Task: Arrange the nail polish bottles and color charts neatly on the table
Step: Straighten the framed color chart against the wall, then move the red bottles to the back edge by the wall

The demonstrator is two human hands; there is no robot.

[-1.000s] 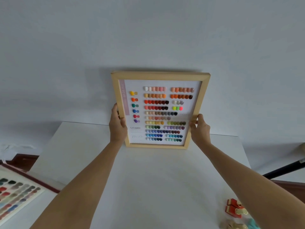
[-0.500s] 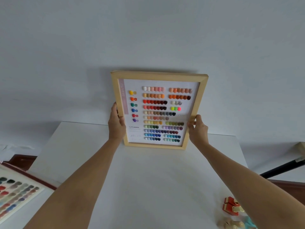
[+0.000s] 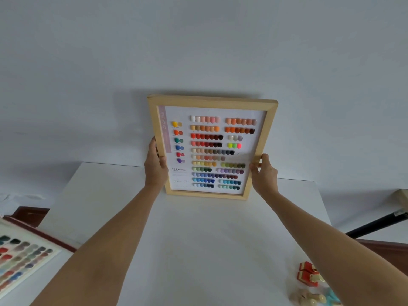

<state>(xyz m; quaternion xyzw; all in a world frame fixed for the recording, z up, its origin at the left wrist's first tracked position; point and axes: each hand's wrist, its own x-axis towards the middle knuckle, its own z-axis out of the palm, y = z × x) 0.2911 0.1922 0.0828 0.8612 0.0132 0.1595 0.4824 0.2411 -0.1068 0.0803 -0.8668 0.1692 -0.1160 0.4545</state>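
Note:
A wooden-framed color chart (image 3: pixel 212 149) with rows of painted nail swatches stands upright at the far edge of the white table (image 3: pixel 198 239), against the wall. My left hand (image 3: pixel 155 166) grips its left frame side, thumb on the front. My right hand (image 3: pixel 263 173) grips the right frame side. Its bottom edge looks to be on or just above the table. A red nail polish bottle (image 3: pixel 308 273), a beige one (image 3: pixel 306 298) and a teal one (image 3: pixel 331 298) lie at the near right, partly hidden by my right arm.
A second color chart (image 3: pixel 24 257) with a dark red frame lies at the near left, beside the table. A black pole (image 3: pixel 379 224) slants at the right past the table edge. The grey wall rises right behind the table.
The framed chart has shifted slightly down and left with both hands still holding it; my right hand has slid a little lower along the frame.

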